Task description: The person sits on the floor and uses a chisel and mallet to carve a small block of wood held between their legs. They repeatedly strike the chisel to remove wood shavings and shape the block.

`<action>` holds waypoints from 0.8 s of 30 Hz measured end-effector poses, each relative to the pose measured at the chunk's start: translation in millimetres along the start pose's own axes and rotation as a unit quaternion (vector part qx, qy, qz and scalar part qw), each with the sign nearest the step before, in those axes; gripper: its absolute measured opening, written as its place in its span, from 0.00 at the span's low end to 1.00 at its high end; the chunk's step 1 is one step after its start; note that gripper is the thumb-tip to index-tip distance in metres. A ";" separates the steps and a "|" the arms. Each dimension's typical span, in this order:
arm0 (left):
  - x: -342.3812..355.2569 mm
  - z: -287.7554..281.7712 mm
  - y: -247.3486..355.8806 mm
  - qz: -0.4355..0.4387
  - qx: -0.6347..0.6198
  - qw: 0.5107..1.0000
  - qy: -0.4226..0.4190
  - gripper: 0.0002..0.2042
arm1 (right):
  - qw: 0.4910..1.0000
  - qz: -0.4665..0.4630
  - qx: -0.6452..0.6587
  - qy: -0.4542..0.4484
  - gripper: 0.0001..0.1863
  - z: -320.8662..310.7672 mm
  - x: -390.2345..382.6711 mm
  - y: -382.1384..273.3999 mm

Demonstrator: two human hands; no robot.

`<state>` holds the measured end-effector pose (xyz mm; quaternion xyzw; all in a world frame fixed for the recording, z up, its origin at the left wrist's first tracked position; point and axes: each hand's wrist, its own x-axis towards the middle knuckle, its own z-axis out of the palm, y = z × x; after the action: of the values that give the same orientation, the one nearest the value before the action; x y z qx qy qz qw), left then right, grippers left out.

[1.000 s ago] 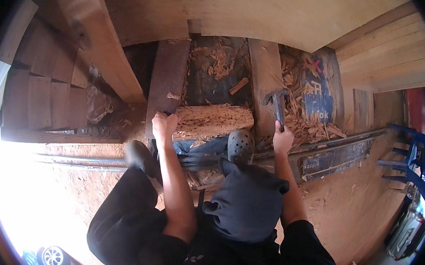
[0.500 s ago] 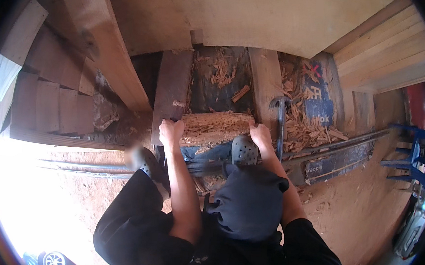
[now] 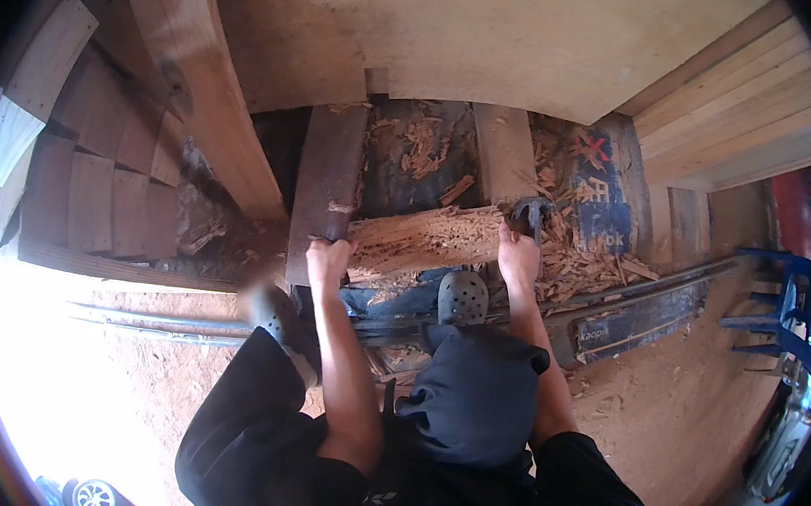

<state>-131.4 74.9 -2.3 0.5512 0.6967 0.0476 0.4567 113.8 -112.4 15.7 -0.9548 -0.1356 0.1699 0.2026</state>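
Observation:
A rough, chipped piece of wood [image 3: 425, 242] lies crosswise in front of me, its right end higher than its left. My left hand [image 3: 328, 263] is closed at its left end, beside a dark plank [image 3: 322, 163]. My right hand [image 3: 519, 263] is closed at its right end, thumb up; the fingers beneath are partly hidden. Just beyond the right hand shows the dark head of a hand tool [image 3: 533, 208], its handle mostly hidden by my hand and arm. A grey clog with holes [image 3: 463, 299] is on my foot, close to the wood's near edge.
Wood chips [image 3: 602, 262] lie thick at the right. A second plank [image 3: 505, 152] runs away from me beyond the wood. A thick beam [image 3: 205, 89] slants at the left. Long metal bars [image 3: 643, 290] cross the floor, and a blue plastic chair [image 3: 782, 312] stands far right.
The wood's right end has risen and shifted right along with my right hand. My left hand has stayed nearly in place. The tool's handle was in plain view before and is now mostly covered.

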 end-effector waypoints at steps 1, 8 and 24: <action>-1.0 7.3 -0.4 0.024 -0.012 0.999 0.023 0.17 | 1.000 -0.003 0.002 0.014 0.26 0.5 -0.7 0.9; -7.0 26.4 -12.8 -0.011 0.065 0.996 -0.061 0.20 | 0.993 -0.023 0.102 0.061 0.21 14.1 -1.6 9.2; -19.7 15.1 25.3 0.142 0.067 0.988 0.001 0.23 | 0.987 -0.076 0.141 -0.031 0.25 6.7 -10.7 11.7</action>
<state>-103.1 62.1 14.9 0.6739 0.6133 0.0655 0.4068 103.9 -124.0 7.7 -0.8979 -0.1890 0.2009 0.3432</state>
